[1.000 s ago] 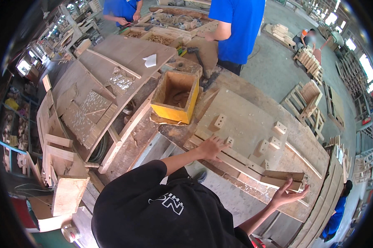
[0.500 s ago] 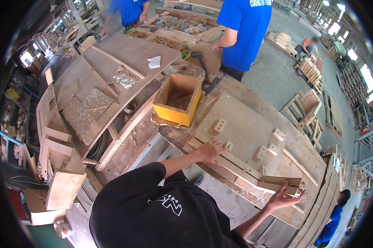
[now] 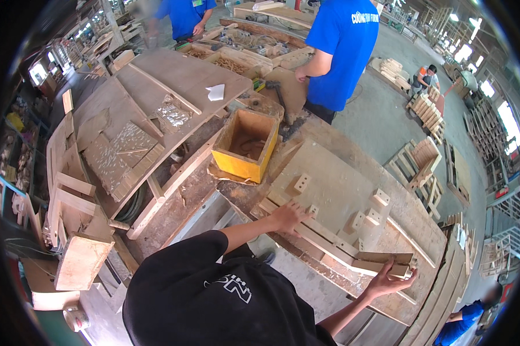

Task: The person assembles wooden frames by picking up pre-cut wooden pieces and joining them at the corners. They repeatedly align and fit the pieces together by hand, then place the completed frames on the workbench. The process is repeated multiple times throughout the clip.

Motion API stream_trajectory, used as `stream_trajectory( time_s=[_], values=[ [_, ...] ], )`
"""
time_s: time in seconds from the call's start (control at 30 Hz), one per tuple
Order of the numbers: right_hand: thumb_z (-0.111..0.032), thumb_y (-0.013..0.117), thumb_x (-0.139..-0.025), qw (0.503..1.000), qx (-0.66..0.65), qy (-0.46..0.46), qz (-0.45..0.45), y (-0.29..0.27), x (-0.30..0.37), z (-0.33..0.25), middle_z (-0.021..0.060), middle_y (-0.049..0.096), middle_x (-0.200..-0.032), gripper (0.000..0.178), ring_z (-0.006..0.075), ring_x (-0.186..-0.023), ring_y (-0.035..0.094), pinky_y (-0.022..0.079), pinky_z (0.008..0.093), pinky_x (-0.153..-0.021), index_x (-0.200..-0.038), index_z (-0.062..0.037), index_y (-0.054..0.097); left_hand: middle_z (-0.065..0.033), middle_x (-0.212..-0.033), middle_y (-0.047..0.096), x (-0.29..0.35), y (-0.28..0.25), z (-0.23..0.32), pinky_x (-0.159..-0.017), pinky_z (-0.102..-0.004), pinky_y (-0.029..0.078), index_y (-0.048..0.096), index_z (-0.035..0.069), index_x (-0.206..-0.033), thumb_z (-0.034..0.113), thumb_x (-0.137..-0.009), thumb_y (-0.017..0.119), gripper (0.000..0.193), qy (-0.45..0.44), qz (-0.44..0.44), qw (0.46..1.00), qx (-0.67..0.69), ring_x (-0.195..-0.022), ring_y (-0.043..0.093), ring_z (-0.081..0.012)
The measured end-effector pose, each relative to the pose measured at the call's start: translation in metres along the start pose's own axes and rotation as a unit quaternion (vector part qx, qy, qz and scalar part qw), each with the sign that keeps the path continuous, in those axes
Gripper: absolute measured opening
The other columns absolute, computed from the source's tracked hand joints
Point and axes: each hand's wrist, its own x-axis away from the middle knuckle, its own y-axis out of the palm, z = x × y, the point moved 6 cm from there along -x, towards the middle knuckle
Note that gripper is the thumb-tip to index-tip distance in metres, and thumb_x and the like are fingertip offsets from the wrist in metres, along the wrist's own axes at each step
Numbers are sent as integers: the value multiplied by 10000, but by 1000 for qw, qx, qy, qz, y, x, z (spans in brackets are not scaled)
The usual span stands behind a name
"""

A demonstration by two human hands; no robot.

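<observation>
A long wooden rail [image 3: 323, 242] lies along the near edge of a flat board [image 3: 323, 173] on the workbench. My left hand [image 3: 290, 218] is over the rail's left part, fingers across its top and thumb at its near side. At the right end, my right hand [image 3: 388, 280] is closed around a short wooden piece [image 3: 375, 266], with a thin brown strip standing along its far side. Several small drilled wooden blocks [image 3: 381, 197] stand on the board beyond the rail; one is close to my left fingertips. What lies under my right palm is hidden.
A yellow-sided wooden box [image 3: 237, 165] with scraps inside stands left of the board, near a hammer [image 3: 278, 95]. Sheets and slats cover the left bench [image 3: 179, 81]. A co-worker in blue [image 3: 343, 57] stands at the far side; stacked boards [image 3: 439, 288] border the right end.
The view has shifted slightly, so the bench appears a little lower and further left. Both hands keep their places on the wood. The co-worker at lower right shows more fully.
</observation>
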Motion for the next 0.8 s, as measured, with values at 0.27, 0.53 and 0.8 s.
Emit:
stream_trajectory(
  time_s=[0.27, 0.53, 0.8],
  values=[
    [-236, 711, -878, 999, 3, -39, 4, -4, -2, -1, 162, 492, -1306, 610, 273, -1048, 514, 418, 377, -774, -1359, -14, 409, -195, -1146, 594, 1, -8, 4, -1048, -526, 344, 401, 132, -1435, 620, -693, 714, 941, 6, 23, 1000, 8, -1119, 547, -356],
    [-232, 689, -896, 998, -10, -67, 18, -6, -1, 1, 137, 513, -1313, 593, 151, -706, 533, 400, 263, -511, -1378, -34, 406, -159, -1121, 607, -2, -6, 4, -1045, -498, 350, 457, 144, -1391, 604, -683, 723, 885, -5, -6, 1000, 19, -1081, 566, -306],
    [-232, 765, -813, 998, -27, 59, -23, -2, 2, 5, 150, 516, -1291, 678, 286, -1093, 509, 417, 349, -748, -1348, -10, 412, -142, -1114, 608, 0, -4, 3, -1043, -489, 355, 455, 170, -1403, 630, -700, 695, 874, 20, 41, 999, -19, -1060, 558, -303]
  ],
)
